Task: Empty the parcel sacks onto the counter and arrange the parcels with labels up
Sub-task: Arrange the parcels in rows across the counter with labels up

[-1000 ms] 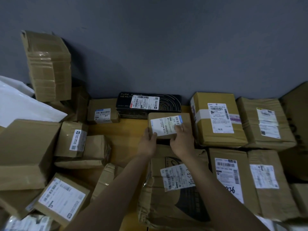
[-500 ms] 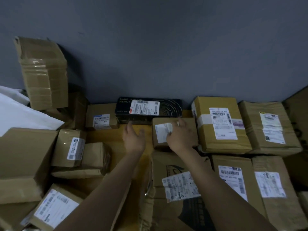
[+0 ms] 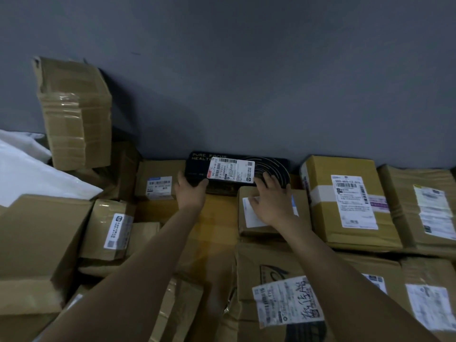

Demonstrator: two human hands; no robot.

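Nearest the camera, a creased parcel [image 3: 288, 302] with a handwritten label is seen lying label up at the front of the counter [image 3: 217, 218], and both bare forearms are stretched out over it and over a bare strip of the wooden top. Further in, a small brown parcel [image 3: 269, 218] lies with its white label facing up; the right hand [image 3: 272, 202] is reached across it with the fingers spread and fairly straight, their tips laid against the front right part of the black box [image 3: 271, 169], nothing being gripped. At about the same depth the left hand [image 3: 191, 191] is closed on the left end of that box, the thumb set on its top edge beside the label [image 3: 232, 170]. The black box is placed at the back of the counter against the grey wall [image 3: 246, 82], between a brown box [image 3: 156, 180] on the left and a taped parcel [image 3: 345, 201] on the right, and its label already faces up. The arranging step is judged to be in hand, this box being taken for repositioning and not for turning over. For the next move a hold by the right hand at the far end would be needed, and the box would have to be kept level so that the label stays uppermost. To the left, several parcels are still stacked unsorted, one [image 3: 116, 228] tilted with its label on a slanted face, beside a white bag [image 3: 37, 174].
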